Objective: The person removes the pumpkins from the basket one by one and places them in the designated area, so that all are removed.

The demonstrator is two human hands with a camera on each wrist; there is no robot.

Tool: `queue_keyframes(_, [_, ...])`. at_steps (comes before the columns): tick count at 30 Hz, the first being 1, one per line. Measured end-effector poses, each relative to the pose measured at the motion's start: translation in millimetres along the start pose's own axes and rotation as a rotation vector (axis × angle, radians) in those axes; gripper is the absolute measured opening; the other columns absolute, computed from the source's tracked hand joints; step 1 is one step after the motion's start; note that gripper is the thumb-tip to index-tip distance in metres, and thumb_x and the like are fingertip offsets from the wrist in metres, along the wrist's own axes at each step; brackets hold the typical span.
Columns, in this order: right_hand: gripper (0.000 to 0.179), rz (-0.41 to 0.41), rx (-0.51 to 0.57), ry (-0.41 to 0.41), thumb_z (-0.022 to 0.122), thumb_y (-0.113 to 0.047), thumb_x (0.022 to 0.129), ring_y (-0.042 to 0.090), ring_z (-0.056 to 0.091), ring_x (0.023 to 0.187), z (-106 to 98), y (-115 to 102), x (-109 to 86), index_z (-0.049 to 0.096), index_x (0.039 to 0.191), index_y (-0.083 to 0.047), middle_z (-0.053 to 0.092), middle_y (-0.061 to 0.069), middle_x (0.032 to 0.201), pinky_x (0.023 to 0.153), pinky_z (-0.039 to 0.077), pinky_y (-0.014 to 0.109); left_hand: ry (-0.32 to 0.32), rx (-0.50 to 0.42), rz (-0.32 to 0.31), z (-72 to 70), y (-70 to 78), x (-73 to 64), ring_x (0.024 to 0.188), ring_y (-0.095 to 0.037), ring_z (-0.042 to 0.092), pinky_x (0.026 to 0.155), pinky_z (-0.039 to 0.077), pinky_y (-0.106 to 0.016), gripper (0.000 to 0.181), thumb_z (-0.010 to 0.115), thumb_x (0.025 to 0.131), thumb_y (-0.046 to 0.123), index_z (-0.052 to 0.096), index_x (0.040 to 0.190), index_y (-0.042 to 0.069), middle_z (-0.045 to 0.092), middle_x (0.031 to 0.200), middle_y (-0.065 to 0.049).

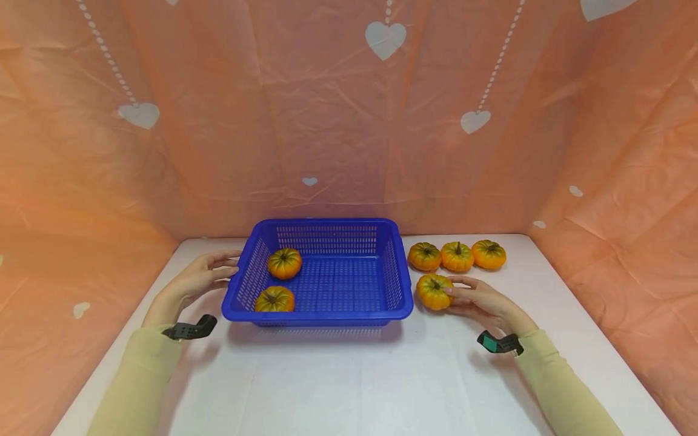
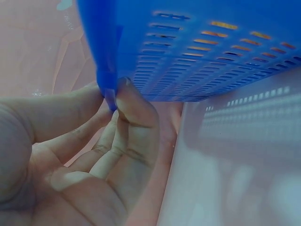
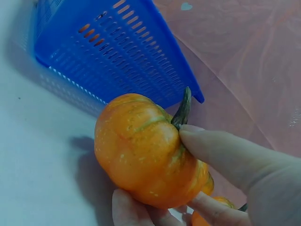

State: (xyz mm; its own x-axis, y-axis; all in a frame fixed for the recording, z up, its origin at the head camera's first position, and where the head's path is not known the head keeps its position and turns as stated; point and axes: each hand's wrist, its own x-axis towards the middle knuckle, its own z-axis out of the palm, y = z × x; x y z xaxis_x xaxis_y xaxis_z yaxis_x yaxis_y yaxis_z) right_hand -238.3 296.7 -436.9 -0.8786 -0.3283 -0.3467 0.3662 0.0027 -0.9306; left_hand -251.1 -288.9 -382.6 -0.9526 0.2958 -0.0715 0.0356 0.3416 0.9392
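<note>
Near the far edge of the table (image 1: 349,381), the left hand (image 1: 199,277) pinches the basket (image 1: 319,316) by its left rim (image 1: 242,274), seemingly to steady it, while the right hand (image 1: 482,300) grips a pumpkin (image 1: 434,292) beside the right rim (image 1: 402,272).

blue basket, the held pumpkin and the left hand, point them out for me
Blue basket (image 1: 332,316): head view, on the front rim.
Held pumpkin (image 3: 141,153): right wrist view, on its orange side.
Left hand (image 1: 194,280): head view, between wrist and fingers.

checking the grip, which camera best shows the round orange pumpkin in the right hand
The right wrist view: the round orange pumpkin appears largest, its green stem clear. Head shows it smaller, from above; left wrist doesn't show it.
</note>
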Motion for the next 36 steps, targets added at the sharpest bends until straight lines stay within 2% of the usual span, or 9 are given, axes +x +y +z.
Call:
queue_keyframes(4, [0.066,0.004,-0.022,0.002,0.057,-0.016,0.097,0.028,0.058,0.109,1,1,0.1,0.018,0.146,0.004,0.041,0.024,0.137,0.096,0.045,0.045,0.0,0.007,-0.001,-0.8,0.2,-0.2,0.095,-0.008,0.06,0.083,0.051,-0.026,0.056,0.055,0.097,0.01,0.031,0.142,-0.012,0.051,0.126,-0.025])
queue_keyframes(15, [0.069,0.02,-0.075,-0.012,0.06,-0.018,0.096,0.028,0.058,0.108,4,-3,-1.2,0.019,0.145,0.007,0.037,0.028,0.139,0.095,0.045,0.044,0.01,0.029,-0.016,-0.7,2.3,0.0,0.096,-0.009,0.06,0.083,0.052,-0.028,0.055,0.056,0.097,0.011,0.033,0.143,-0.009,0.046,0.132,-0.03])
queue_keyframes(24, [0.064,-0.009,-0.137,-0.053,0.06,-0.018,0.096,0.024,0.06,0.104,2,-4,-1.8,0.026,0.142,0.012,0.053,0.018,0.125,0.094,0.046,0.043,0.0,0.041,-0.009,1.0,3.5,-0.2,0.098,-0.011,0.059,0.085,0.051,-0.028,0.056,0.054,0.098,0.011,0.03,0.143,-0.011,0.046,0.131,-0.03])
queue_keyframes(28, [0.063,0.01,-0.122,-0.045,0.061,-0.015,0.095,0.025,0.061,0.102,2,-6,-3.5,0.029,0.141,0.012,0.054,0.017,0.124,0.094,0.047,0.043,0.003,0.047,-0.015,1.0,3.4,-0.2,0.1,-0.013,0.059,0.086,0.051,-0.029,0.055,0.055,0.098,0.012,0.032,0.143,-0.009,0.046,0.132,-0.03])
queue_keyframes(36, [0.057,0.009,-0.172,-0.022,0.061,-0.014,0.095,0.028,0.062,0.103,1,-10,-6.5,0.035,0.137,0.013,0.054,0.02,0.124,0.092,0.048,0.043,0.014,0.05,-0.025,0.8,2.0,-0.3,0.099,-0.016,0.059,0.086,0.052,-0.03,0.056,0.055,0.098,0.012,0.031,0.143,-0.011,0.046,0.13,-0.03])
